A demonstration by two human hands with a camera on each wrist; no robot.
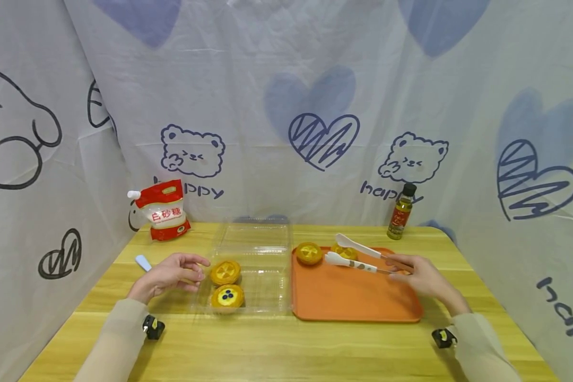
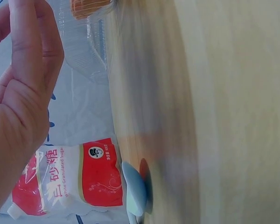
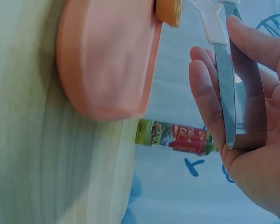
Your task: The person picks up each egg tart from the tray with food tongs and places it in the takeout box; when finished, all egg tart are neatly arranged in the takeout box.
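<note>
My left hand (image 1: 191,269) rests open on the wooden table (image 1: 286,339), fingers relaxed beside the clear plastic clamshell box (image 1: 258,265). The box holds two tarts: a yellow one (image 1: 225,272) and one with blueberries (image 1: 227,296). My right hand (image 1: 406,268) grips the metal handles of white-tipped tongs (image 1: 350,254), whose tips stand apart over the orange tray (image 1: 358,297). Two more tarts (image 1: 309,253) (image 1: 345,251) sit at the tray's far edge, by the tong tips. In the right wrist view my fingers (image 3: 210,93) curl round the tongs (image 3: 231,88).
A red and white sugar bag (image 1: 164,212) stands at the back left, a small oil bottle (image 1: 401,212) at the back right. A small pale blue object (image 1: 143,262) lies left of my left hand. Printed cloth walls close in the table on three sides.
</note>
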